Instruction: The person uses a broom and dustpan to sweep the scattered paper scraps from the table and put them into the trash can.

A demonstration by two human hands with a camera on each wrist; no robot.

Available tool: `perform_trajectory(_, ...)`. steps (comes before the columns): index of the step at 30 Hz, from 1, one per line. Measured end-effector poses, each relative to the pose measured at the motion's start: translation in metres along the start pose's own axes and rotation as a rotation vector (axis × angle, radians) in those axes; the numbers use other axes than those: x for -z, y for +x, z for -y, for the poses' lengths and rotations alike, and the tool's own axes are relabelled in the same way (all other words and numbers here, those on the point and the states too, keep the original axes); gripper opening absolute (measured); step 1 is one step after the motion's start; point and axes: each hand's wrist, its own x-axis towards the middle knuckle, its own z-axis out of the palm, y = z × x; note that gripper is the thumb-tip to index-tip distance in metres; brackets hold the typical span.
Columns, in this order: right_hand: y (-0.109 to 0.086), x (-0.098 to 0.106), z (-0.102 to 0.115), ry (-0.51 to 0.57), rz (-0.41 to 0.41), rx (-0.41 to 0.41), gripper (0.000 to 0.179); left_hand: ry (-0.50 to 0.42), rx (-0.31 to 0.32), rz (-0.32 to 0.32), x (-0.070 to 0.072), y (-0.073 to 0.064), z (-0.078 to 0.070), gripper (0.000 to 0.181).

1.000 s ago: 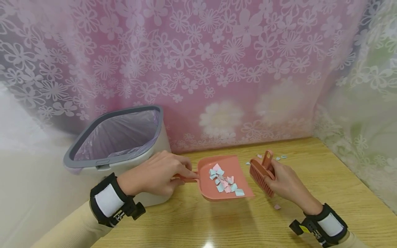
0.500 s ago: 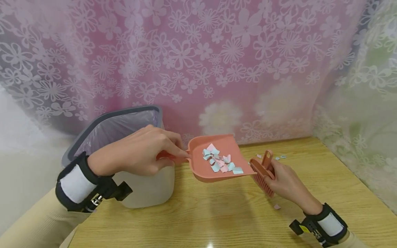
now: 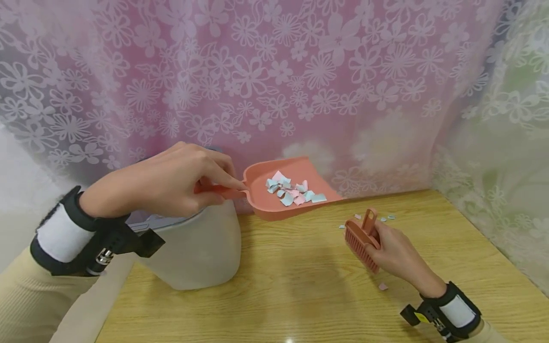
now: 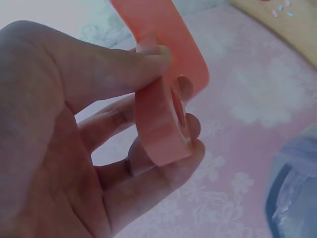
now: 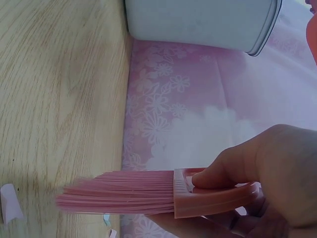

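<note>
My left hand (image 3: 171, 178) grips the handle of a coral dustpan (image 3: 279, 164), raised above the table with its wide lip toward the right. Pink and pale blue paper scraps (image 3: 291, 193) lie in the pan. In the left wrist view, thumb and fingers wrap the dustpan handle (image 4: 161, 121). My right hand (image 3: 394, 250) holds a coral hand brush (image 3: 360, 243) over the right part of the table. The right wrist view shows its pink bristles (image 5: 119, 193) pointing at the wood.
A pale bin (image 3: 206, 257) with a grey rim and lilac liner stands on the left, partly hidden behind my left hand. Several small scraps (image 3: 383, 219) lie near the brush on the wooden table (image 3: 300, 295). A pink flowered curtain (image 3: 257, 95) hangs behind.
My left hand has lifted the dustpan with its scraps up and to the left, coming in front of the bin. The right hand and brush have stayed in place.
</note>
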Motion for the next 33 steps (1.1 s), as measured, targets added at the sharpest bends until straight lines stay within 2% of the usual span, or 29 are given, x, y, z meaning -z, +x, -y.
perform_trajectory(8, -0.001, -0.001, 0.002, -0.004, -0.003, 0.003, 0.034, 0.035, -0.001, -0.001, 0.008, -0.002, 0.002, 0.040)
perform_trajectory(21, -0.001, -0.001, 0.005, -0.005, 0.002, 0.002, 0.035, 0.076, 0.115, -0.012, 0.009, -0.014, 0.016, 0.037)
perform_trajectory(26, -0.002, -0.002, 0.005, -0.005, 0.002, 0.001, 0.035, 0.096, 0.138, -0.025, 0.007, -0.020, 0.022, 0.037)
perform_trajectory(33, -0.002, -0.004, 0.005, -0.008, -0.002, 0.015, 0.035, 0.092, 0.209, -0.002, 0.006, -0.029, 0.033, 0.040)
